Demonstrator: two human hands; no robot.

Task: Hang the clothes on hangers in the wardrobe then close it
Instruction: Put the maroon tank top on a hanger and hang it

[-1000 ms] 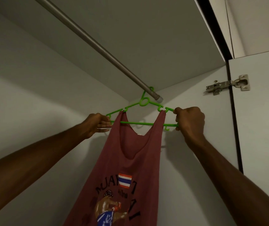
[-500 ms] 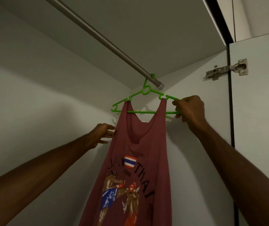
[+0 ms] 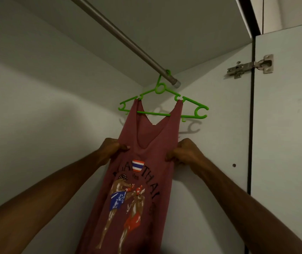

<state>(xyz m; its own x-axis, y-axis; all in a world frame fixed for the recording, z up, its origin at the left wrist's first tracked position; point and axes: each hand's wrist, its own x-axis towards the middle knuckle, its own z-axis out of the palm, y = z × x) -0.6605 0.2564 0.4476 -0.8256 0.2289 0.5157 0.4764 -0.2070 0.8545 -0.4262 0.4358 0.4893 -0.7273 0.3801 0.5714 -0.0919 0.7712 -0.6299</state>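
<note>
A dark red tank top printed with two boxers and a flag hangs by its straps from a green plastic hanger. The hanger's hook sits over the grey metal rail near the rail's far end, inside the white wardrobe. My left hand pinches the top's left edge just below the armhole. My right hand pinches the right edge at the same height. Neither hand touches the hanger.
The wardrobe's right side panel stands just behind the hanger. An open door with a metal hinge is at the right. The white back wall runs along the left, and the top panel lies above the rail.
Both hands have left the hanger and dropped down to the tank top's sides, where they now pinch the fabric. The hanger stays hooked on the rail.
</note>
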